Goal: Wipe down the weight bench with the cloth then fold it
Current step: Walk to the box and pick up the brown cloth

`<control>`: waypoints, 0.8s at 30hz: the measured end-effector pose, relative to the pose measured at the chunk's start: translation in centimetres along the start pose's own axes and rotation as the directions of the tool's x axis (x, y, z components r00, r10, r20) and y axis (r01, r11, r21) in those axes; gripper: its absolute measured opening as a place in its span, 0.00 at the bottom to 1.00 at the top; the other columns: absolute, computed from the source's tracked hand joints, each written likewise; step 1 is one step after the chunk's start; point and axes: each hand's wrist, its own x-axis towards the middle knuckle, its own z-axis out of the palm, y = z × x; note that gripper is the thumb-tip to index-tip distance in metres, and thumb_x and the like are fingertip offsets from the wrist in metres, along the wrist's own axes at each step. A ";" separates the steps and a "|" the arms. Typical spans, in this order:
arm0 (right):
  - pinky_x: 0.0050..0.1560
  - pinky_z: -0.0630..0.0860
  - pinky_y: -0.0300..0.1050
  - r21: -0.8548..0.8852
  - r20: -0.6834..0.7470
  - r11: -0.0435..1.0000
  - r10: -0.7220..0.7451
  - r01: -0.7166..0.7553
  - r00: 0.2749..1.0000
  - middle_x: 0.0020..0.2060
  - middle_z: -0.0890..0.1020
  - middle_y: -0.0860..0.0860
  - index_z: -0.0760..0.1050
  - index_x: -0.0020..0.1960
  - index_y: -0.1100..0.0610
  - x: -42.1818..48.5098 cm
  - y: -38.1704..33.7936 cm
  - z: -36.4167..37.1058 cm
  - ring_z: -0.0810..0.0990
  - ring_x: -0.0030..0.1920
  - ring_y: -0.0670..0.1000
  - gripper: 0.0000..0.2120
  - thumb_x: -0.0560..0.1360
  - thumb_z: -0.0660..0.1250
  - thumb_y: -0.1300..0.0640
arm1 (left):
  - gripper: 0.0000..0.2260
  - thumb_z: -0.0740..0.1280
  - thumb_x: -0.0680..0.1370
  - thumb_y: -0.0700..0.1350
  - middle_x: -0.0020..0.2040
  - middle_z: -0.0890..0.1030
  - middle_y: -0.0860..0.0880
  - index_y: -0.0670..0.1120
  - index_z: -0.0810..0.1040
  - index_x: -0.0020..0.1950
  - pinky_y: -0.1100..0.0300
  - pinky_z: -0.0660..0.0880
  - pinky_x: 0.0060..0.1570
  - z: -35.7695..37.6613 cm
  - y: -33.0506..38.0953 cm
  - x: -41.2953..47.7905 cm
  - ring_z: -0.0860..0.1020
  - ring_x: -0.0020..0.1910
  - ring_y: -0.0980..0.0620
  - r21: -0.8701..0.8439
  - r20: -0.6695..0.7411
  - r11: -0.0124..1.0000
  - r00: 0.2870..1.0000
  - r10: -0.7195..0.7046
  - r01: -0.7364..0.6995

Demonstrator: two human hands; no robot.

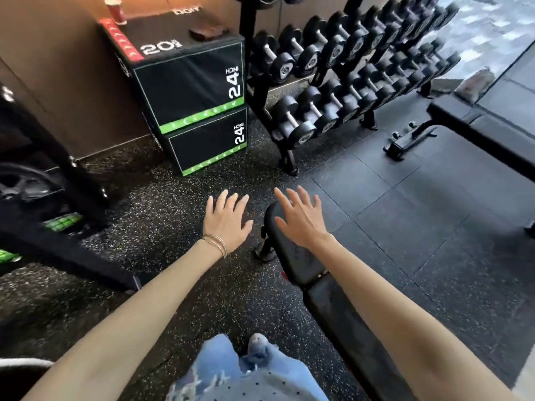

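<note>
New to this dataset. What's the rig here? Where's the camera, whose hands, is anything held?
There is no robot. One wide-angle camera is worn on a person's head and looks down at their own arms. The left hand and right hand are both spread open and hold nothing. The right hangs over the end of a black weight bench; whether it touches is unclear. Beyond stand stacked jump boxes and a dumbbell rack. A brownish folded item on the top box may be the cloth.

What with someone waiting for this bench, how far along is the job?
Done: nothing visible. In hand: nothing; the left hand and right hand are open and empty, the right above the weight bench. A dark flat item on the plyo box may be the cloth. Left: wiping and folding.
</note>
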 end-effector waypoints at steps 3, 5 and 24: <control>0.71 0.53 0.65 -0.003 0.004 1.000 -0.030 0.030 1.000 0.74 0.60 0.55 0.50 0.77 0.48 2.6 0.7 0.1 0.58 0.74 0.56 0.31 0.79 0.57 0.43 | 0.28 0.54 0.78 0.59 0.76 0.58 0.48 0.52 0.54 0.76 0.43 0.49 0.73 0.3 -0.6 2.3 0.54 0.75 0.46 0.007 0.007 1.000 1.000 -0.028 0.028; 0.70 0.53 0.65 0.006 0.011 1.000 -0.028 0.028 1.000 0.74 0.60 0.55 0.52 0.76 0.47 4.3 1.0 0.5 0.58 0.74 0.56 0.29 0.79 0.55 0.41 | 0.28 0.54 0.78 0.59 0.77 0.57 0.48 0.52 0.55 0.76 0.43 0.49 0.72 0.6 -1.3 3.9 0.54 0.75 0.45 -0.001 0.016 0.999 0.999 -0.034 0.034; 0.71 0.52 0.66 -0.011 0.064 1.000 0.010 -0.010 0.998 0.74 0.61 0.53 0.55 0.76 0.49 27.8 -4.2 1.5 0.56 0.74 0.56 0.28 0.78 0.57 0.42 | 0.29 0.60 0.76 0.59 0.75 0.59 0.47 0.59 0.56 0.75 0.45 0.55 0.71 1.4 -16.2 22.0 0.58 0.73 0.44 -0.018 0.074 0.999 0.997 -0.032 0.033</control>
